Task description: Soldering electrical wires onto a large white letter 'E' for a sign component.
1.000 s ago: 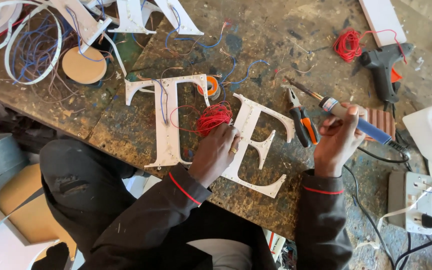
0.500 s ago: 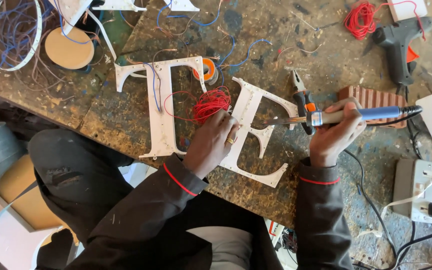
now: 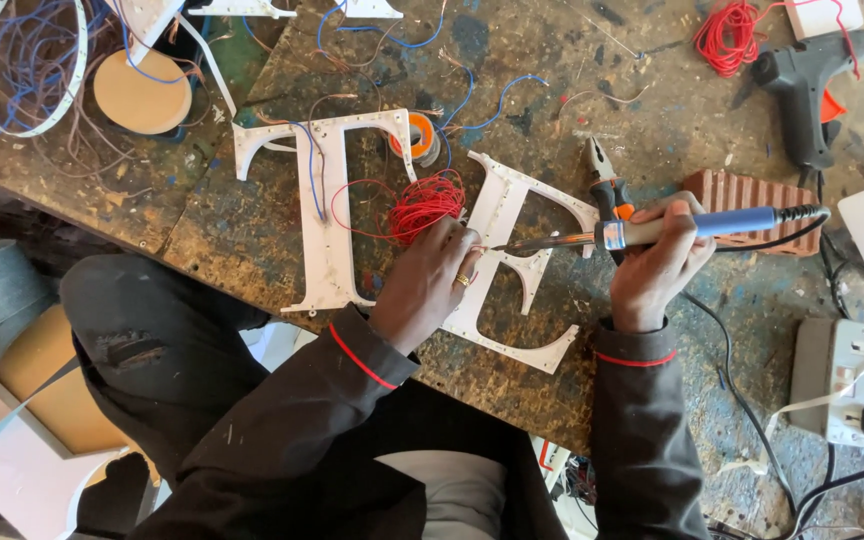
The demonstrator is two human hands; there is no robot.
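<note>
Right hand [image 3: 660, 262]: fingers [image 3: 674, 222] closed around the blue handle of a soldering iron [image 3: 652, 231]. Long axis of the iron near horizontal, handle toward the person's right, metal tip toward the left, ending at the upright stroke of the white letter E [image 3: 512, 262]. Cord trailing off the handle end to the right.

Left hand [image 3: 430, 282]: fingers [image 3: 449, 243] curled and pressed down on the upright stroke of the letter E, just left of the iron tip; thin wire apparently pinched at the fingertips, too small to confirm. Ring visible on one finger. Left hand nearer to the contact point; tip of the iron touching or almost touching the fingertips.

Bundle of red wire [image 3: 422, 203]: just above the left fingers, lying between the two letters, one strand looping over the white letter T [image 3: 327, 210].

Count on the surface [image 3: 252, 225]:
- White letters flat near the hands: two.
- Soldering irons: one.
- Pliers with orange grips [image 3: 607, 185]: one, just above the iron shaft.
- Ribbed brown block [image 3: 747, 195]: one, behind the iron handle.
- Orange spool [image 3: 415, 135]: one, between the letters' tops.
- Red wire bundles: two, the second [image 3: 727, 35] at the far right.
- Black glue gun [image 3: 802, 85]: one, well apart from the hands.
- White power strip [image 3: 842, 380]: one, at the right edge.
</note>
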